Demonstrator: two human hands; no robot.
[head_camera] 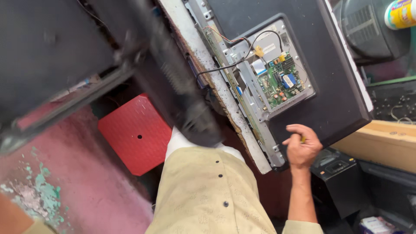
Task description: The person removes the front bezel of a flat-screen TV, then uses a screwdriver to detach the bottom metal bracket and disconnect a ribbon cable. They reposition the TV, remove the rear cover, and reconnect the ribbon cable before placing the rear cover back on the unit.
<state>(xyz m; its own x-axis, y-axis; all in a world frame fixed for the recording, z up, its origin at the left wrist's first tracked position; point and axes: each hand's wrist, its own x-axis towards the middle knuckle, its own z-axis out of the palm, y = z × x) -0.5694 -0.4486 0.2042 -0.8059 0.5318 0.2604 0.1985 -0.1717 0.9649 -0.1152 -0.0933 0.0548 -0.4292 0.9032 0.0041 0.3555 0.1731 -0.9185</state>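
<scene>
Back cover (143,82) is off the flat screen set (333,95), blurred, up and left of my right grip (302,149). Circuit board (281,80) and metal frame lie bare just above it; wiring looks untouched. Right grip closed on a small yellow-handled tool (303,139) at the set's lower edge. Left grip not visible. Set rests on a table (381,143). Red stool (136,132) far left, on worn pink floor (78,182).
</scene>
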